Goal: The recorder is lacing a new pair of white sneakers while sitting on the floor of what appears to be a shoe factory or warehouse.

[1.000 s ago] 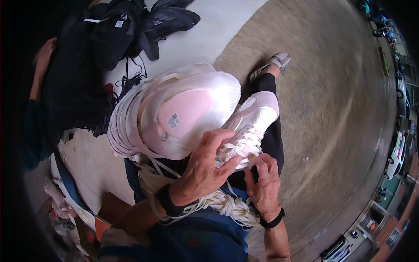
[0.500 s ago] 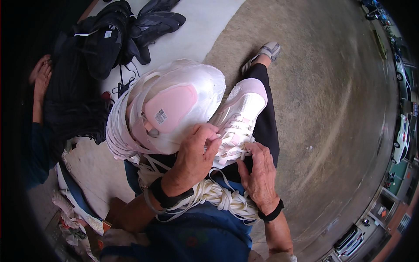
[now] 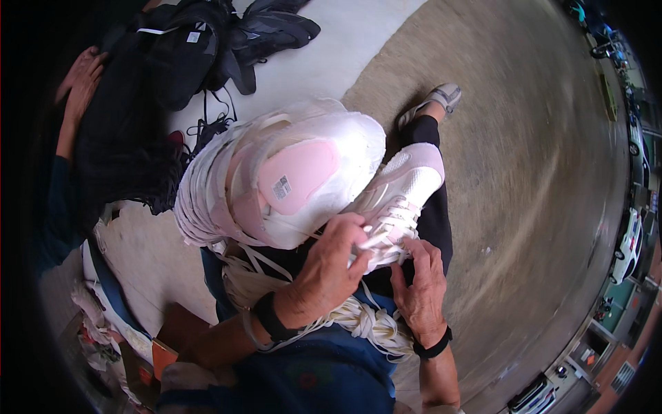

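Note:
A white and pink lace-up shoe upper [image 3: 403, 203] lies over my dark-trousered leg, toe pointing away from me. White laces cross its front in several rows. My left hand [image 3: 324, 269] pinches a white shoelace at the left side of the lacing. On the opposite side, the fingers and thumb of my right hand [image 3: 422, 286] close on the upper's eyelet edge; exactly what lies between their tips is partly hidden. To the left of this upper rests a nested stack of similar white and pink uppers [image 3: 362, 148]. A bundle of loose white laces [image 3: 376, 328] sits on my lap under my wrists.
Black shoe uppers [image 3: 276, 31] are heaped at the upper left, beside another person's hands [image 3: 83, 79]. A brown box [image 3: 181, 328] stands at lower left. Past my outstretched foot [image 3: 441, 100] is a concrete floor [image 3: 524, 172], with parked vehicles [image 3: 627, 241] along the right.
The view has shifted, so everything appears slightly lower and to the right. My left fingers have come in closer over the lacing; my right hand stays at the same edge.

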{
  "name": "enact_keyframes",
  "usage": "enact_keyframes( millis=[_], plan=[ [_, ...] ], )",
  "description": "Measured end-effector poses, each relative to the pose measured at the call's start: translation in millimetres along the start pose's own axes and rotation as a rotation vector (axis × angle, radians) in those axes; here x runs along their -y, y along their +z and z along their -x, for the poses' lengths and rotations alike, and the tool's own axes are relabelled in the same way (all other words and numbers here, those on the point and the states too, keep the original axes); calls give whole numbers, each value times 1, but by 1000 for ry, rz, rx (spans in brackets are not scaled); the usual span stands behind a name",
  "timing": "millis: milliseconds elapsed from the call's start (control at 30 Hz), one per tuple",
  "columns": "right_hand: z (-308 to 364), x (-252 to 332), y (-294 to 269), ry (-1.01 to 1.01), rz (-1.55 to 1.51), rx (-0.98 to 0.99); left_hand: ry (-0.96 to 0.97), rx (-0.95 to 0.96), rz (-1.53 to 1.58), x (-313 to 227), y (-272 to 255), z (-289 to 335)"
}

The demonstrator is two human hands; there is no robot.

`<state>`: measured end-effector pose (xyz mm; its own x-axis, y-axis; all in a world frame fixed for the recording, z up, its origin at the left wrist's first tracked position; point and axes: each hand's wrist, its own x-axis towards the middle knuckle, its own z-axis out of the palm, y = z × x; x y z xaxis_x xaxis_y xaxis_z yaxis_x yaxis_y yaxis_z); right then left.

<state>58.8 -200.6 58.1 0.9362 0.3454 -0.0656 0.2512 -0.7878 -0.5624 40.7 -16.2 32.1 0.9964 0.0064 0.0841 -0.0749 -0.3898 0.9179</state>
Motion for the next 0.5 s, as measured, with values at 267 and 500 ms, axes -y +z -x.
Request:
enact_keyframes(
  millis=[267, 500],
  plan=[
    [0, -1, 0, 16, 20, 25, -191, 177, 64, -24, -15, 14],
    [0, -1, 0, 37, -11, 31, -121, 287, -162, -37, -20, 19]
  ],
)
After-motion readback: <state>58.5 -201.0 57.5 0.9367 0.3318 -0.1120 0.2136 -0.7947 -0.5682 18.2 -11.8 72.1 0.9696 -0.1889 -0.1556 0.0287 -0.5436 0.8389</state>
